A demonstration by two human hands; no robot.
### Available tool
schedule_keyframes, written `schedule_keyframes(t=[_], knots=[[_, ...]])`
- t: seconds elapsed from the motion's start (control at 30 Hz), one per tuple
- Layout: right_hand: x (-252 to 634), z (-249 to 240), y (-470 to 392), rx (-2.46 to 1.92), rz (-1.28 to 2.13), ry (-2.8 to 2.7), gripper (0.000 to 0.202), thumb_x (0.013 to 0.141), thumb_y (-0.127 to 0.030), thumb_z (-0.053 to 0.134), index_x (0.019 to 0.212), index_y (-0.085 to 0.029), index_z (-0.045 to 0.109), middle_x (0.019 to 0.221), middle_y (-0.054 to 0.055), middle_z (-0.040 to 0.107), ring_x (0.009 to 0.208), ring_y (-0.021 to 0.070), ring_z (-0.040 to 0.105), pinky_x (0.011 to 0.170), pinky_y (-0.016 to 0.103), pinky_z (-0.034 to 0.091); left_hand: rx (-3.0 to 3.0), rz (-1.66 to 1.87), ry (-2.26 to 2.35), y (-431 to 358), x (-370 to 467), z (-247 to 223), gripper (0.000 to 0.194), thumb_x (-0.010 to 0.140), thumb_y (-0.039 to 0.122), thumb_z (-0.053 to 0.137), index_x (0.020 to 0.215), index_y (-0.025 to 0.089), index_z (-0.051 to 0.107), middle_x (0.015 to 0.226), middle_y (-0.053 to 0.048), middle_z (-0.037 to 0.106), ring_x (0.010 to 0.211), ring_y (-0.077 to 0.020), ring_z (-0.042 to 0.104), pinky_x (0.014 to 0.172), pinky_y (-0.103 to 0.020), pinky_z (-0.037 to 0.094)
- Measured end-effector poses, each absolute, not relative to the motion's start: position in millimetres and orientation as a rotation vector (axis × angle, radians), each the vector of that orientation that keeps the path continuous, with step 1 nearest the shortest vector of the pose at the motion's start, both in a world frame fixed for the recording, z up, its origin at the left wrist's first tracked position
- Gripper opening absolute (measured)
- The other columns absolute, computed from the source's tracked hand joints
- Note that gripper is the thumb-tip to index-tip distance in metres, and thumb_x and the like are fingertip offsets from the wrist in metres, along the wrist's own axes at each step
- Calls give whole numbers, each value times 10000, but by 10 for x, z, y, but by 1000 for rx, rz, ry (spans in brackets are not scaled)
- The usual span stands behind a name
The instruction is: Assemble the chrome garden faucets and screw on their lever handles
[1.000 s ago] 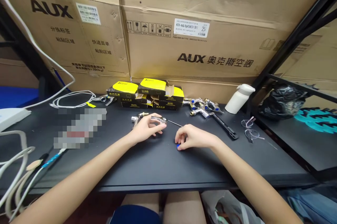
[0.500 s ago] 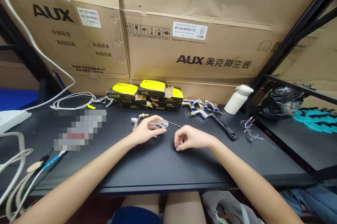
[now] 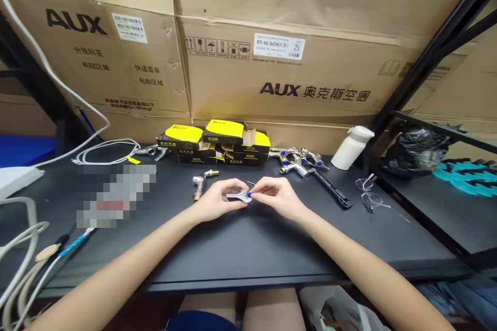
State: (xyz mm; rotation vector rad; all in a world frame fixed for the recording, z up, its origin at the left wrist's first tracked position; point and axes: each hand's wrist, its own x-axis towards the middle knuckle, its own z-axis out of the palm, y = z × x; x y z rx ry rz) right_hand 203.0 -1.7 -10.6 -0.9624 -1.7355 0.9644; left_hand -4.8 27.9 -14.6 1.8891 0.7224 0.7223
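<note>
My left hand (image 3: pixel 215 199) is closed on a faucet handle (image 3: pixel 236 196), a small chrome lever with its round end toward the right. Between the thumb and fingertips of my right hand (image 3: pixel 280 198) is a small blue cap (image 3: pixel 249 195), right at the handle's round end; whether it is seated there I cannot tell. A thin dark rod (image 3: pixel 250 183) shows just behind the fingertips, mostly hidden. Left of my left hand, a chrome faucet body (image 3: pixel 199 186) with brass threaded ends lies on the black table (image 3: pixel 248 253).
Behind my hands stand stacked black and yellow boxes (image 3: pixel 221 130). Chrome faucets (image 3: pixel 297 166) lie to the right, beside a long black tool (image 3: pixel 330 189). Farther right are a white bottle (image 3: pixel 351 148) and glasses (image 3: pixel 368 193). White cables (image 3: pixel 106 150) run along the left.
My right hand has moved left and up, bringing the blue cap to the handle. My left hand has shifted slightly down, turning the handle so its underside shows.
</note>
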Motion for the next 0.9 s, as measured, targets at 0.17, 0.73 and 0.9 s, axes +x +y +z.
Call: schedule_keyframes(t=[0.17, 0.73, 0.9], knots=[[2000, -98, -61, -993, 886, -1788, 117, 765, -274, 673, 810, -185, 735, 825, 48, 696, 737, 167, 639, 635, 266, 493, 1908, 726, 713, 273, -48, -141, 304, 743, 314, 677, 1000, 166, 608, 1020, -81, 653, 981, -224, 630, 621, -228, 502], [1994, -127, -80, -898, 584, -1944, 126, 829, -259, 631, 878, -221, 741, 846, 54, 658, 752, 166, 616, 637, 287, 501, 1946, 733, 709, 265, -53, -160, 277, 772, 322, 651, 1005, 174, 620, 1018, -69, 656, 980, -215, 623, 607, -212, 491], [1993, -114, -90, -919, 552, -1951, 127, 837, -252, 625, 886, -215, 737, 852, 58, 649, 751, 163, 613, 631, 280, 505, 1980, 748, 735, 260, -53, -156, 300, 769, 330, 658, 1022, 170, 639, 1021, -63, 661, 934, -191, 618, 549, -181, 458]])
